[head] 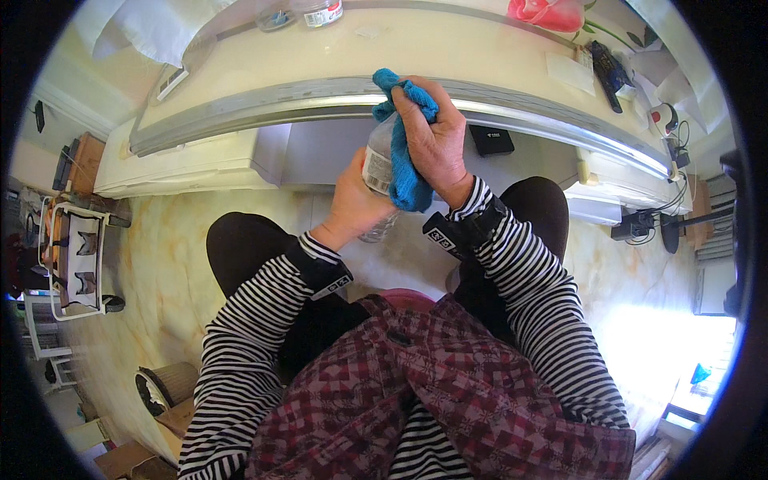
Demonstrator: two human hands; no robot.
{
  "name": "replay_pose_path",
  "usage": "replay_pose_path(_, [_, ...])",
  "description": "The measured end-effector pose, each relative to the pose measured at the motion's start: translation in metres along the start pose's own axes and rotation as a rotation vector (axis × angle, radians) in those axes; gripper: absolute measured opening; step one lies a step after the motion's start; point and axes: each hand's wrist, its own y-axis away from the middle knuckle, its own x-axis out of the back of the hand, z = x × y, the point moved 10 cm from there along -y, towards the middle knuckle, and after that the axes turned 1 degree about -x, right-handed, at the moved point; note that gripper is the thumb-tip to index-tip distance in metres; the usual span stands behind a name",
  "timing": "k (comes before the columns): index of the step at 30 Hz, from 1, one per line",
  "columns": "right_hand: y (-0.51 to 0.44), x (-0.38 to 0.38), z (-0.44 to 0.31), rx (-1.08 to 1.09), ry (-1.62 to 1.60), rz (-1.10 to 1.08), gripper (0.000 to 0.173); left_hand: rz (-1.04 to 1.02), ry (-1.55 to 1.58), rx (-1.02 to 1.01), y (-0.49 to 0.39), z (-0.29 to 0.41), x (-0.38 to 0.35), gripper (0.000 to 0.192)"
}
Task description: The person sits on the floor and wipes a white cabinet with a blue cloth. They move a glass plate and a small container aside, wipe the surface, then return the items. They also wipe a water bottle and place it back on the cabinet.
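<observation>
My left hand (357, 201) is wrapped around the body of a clear plastic bottle (378, 159), which bears a label with writing and a printed code. The bottle is tilted, its upper end pointing away from me. In my right hand (437, 135) is a blue cloth (403, 162), gripped at the bottle's upper end. Part of the cloth hangs down along the bottle's right side. Cloth and fingers hide the bottle's top. Both hands are in front of the metal-edged top of a low cabinet (456, 45), above the space between my knees.
Inside the cabinet's open shelf lies a black box (491, 140). On its top are a clear jar (323, 13), a remote control (607, 84) and a white paper (570, 73). Cables and a power adapter (633, 225) are at right. A wheeled cart (81, 261) and a waste bin (171, 384) stand left.
</observation>
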Motion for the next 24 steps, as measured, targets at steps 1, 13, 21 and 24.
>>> replay_pose_path(1, [0.001,0.000,-0.007,0.095,0.057,-0.007,0.018,-0.079,0.063,0.018,-0.001,-0.003,-0.005,0.061])
replay_pose_path(13, [0.052,-0.063,-0.069,0.794,0.425,-0.669,0.016,-0.491,0.328,0.330,0.016,-0.022,-0.015,0.044])
replay_pose_path(21, [0.039,-0.046,-0.056,0.726,0.564,-0.532,0.027,-0.351,0.479,0.356,0.010,-0.035,-0.013,0.045])
replay_pose_path(24, [0.015,-0.012,-0.041,0.429,0.212,-0.208,0.037,-0.351,0.570,0.333,0.008,-0.017,-0.015,0.044])
